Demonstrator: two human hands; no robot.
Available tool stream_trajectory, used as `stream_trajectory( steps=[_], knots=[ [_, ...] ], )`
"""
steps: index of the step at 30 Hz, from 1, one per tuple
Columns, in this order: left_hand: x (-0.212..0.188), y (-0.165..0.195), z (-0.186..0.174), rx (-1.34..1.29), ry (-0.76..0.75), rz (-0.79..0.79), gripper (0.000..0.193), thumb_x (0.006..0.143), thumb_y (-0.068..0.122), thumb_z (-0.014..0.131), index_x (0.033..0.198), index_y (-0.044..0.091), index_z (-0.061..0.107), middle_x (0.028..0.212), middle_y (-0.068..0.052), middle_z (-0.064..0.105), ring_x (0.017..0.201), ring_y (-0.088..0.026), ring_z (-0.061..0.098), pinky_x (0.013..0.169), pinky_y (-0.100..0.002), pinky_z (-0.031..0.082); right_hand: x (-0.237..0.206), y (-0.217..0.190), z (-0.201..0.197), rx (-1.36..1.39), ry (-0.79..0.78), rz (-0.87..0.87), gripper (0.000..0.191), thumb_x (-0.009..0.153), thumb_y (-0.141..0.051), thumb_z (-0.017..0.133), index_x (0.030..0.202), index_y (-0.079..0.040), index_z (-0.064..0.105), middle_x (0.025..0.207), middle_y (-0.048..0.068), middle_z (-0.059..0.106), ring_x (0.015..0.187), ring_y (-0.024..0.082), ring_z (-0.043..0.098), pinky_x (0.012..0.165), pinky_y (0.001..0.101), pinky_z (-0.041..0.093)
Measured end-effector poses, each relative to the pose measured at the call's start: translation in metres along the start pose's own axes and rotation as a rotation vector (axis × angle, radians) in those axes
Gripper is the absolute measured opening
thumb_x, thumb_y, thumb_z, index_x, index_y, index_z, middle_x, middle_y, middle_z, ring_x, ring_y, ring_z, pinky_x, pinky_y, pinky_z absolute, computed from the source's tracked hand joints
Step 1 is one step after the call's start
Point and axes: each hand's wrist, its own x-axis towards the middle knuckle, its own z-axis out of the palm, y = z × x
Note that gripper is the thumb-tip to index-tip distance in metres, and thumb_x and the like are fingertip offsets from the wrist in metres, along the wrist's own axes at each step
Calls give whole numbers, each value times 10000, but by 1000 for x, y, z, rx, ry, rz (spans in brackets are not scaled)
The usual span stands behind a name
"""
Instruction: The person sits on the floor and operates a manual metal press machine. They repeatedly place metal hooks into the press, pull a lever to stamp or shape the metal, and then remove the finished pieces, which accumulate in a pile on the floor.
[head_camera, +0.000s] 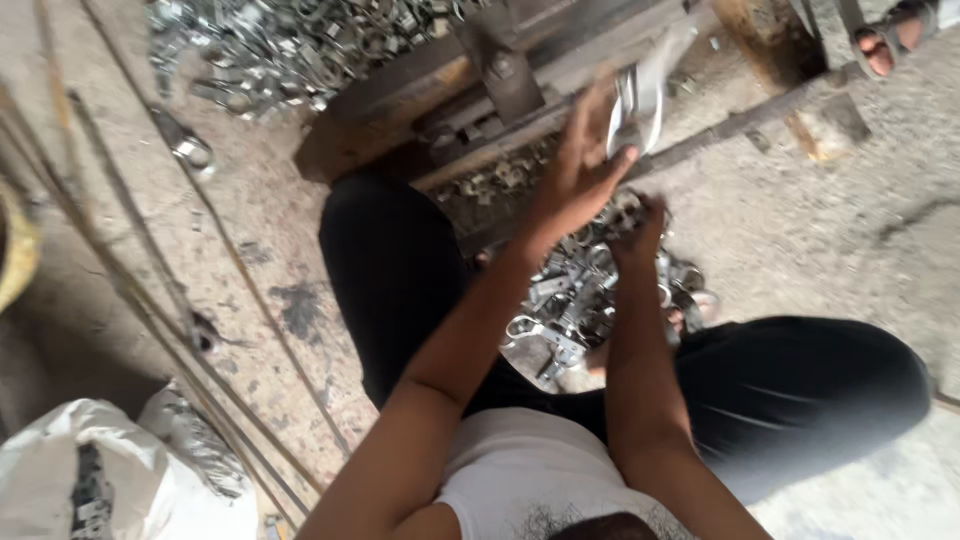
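Concrete floor (800, 230); metal clamp (640, 100) beyond left hand (580, 170) fingertips, touching.

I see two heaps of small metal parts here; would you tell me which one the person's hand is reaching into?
The heap between the knees: the right hand reaches into it. The other heap lies untouched beyond the wooden block.

I count two hands: left hand (578, 170), right hand (640, 228). One bent metal strip (640, 95) in the left grip. Two heaps of small metal clamps (580, 290), too many to count. One white sack (110, 470). One sandalled foot (890, 40).
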Motion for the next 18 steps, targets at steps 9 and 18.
stream_trajectory(
  steps=[9,18],
  knots=[
    [-12,-10,-43,876,-799,-660,335,945,379,644,1095,107,770,974,-142,777,881,-295,746,799,-457,572,7,5,77,-1213,-213,-923,387,1023,-252,685,1294,22,646,1162,186,697,1073,353,686,926,444,549],
    [-60,-159,-24,1095,-744,-719,267,887,264,671,1081,125,790,1141,-118,748,1046,-302,718,909,-494,561,-23,-6,116,-1130,-317,-904,584,883,-111,804,1406,-11,564,1309,214,682,1188,350,686,1028,412,551]
  ],
)
